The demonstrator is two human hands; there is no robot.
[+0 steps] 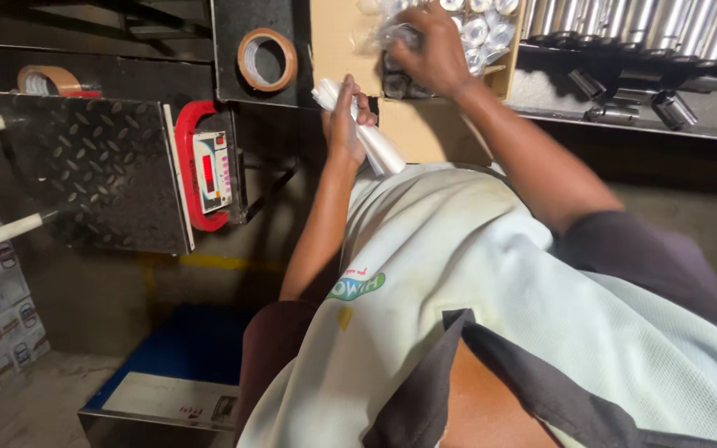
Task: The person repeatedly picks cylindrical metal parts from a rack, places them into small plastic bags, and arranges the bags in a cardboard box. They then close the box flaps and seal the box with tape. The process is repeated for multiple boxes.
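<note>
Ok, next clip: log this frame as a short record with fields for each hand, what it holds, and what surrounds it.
left hand: grips a bundle of clear plastic bags
right hand: reaches into a cardboard box, on bagged shiny metal parts
near the box: tape roll on a black surface
left of the hands: platform scale with a red-framed display
right of the box: row of metal tubes

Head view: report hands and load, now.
Left hand grips a stack of clear plastic bags. Right hand in the cardboard box, on bagged shiny metal cylinders. Nothing blocking either.
</note>
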